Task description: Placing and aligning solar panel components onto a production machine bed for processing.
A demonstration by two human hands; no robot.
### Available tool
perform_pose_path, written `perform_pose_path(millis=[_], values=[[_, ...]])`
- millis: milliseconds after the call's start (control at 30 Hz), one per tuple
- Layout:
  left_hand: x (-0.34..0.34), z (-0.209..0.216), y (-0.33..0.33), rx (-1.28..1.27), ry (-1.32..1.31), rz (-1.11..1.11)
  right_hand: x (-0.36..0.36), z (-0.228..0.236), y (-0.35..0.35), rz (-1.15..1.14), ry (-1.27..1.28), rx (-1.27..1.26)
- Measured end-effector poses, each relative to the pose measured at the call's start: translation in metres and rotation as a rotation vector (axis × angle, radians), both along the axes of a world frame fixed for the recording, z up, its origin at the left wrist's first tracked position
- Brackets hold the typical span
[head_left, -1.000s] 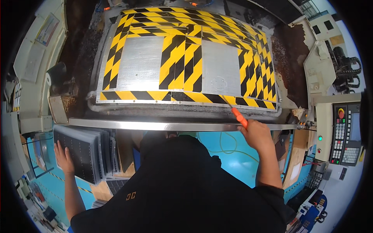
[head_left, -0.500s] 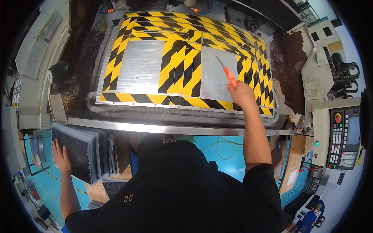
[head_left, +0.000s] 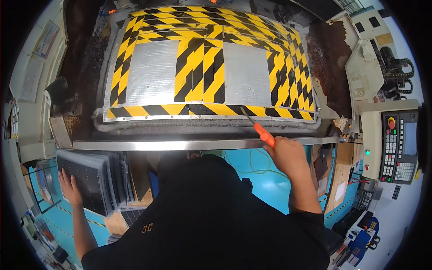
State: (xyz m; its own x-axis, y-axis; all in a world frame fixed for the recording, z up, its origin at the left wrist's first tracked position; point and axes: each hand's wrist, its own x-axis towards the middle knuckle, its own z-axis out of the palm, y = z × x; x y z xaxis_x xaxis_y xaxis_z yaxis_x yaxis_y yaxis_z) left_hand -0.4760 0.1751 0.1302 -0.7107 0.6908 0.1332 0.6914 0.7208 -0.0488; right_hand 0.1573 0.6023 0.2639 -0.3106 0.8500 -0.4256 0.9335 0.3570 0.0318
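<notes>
In my right hand [head_left: 289, 155] is an orange air blow gun [head_left: 263, 134], its fingers closed round the handle. The gun's thin metal nozzle points up and left, over the front strip of the machine bed [head_left: 150, 81]. That bed is covered in yellow-and-black striped tape around two bare grey areas. My left hand [head_left: 70, 188] lies with fingers stretched out against the outer face of a stack of dark panels [head_left: 92, 180], which stand on edge with clear film between them. It touches the stack without gripping it.
A shiny metal rail [head_left: 180, 145] runs along the bed's front edge, between it and my body. To the right stands a control panel [head_left: 399, 148] with buttons and a screen. A pale hose [head_left: 252, 168] curls below the rail, above the blue floor [head_left: 270, 191].
My right hand has drawn the blow gun back from the right grey area toward me, over the front rail. My left hand stays against the panels. The view has shifted slightly.
</notes>
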Motion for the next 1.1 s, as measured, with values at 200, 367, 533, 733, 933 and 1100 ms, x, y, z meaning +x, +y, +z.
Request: perform_pose_path(millis=[200, 367, 533, 733, 933, 1100], values=[[-0.003, -0.004, -0.008, -0.001, 0.018, -0.003, 0.044, 0.006, 0.009, -0.160, -0.092, 0.026], [0.001, -0.001, 0.002, 0.024, -0.004, -0.006, 0.054, 0.003, 0.034, -0.372, -0.096, 0.045], [0.009, 0.007, 0.004, -0.018, -0.006, 0.029, -0.006, -0.054, 0.049, -0.206, 0.109, 0.128], [0.003, 0.007, -0.004, -0.056, 0.046, 0.056, -0.003, -0.097, 0.130, -0.331, 0.122, 0.134], [0.018, 0.016, 0.013, -0.005, -0.024, 0.060, -0.047, -0.071, 0.113, -0.182, 0.174, -0.022], [0.034, 0.020, 0.006, -0.052, -0.006, 0.151, -0.183, -0.051, 0.066, 0.374, 0.207, -0.328]])
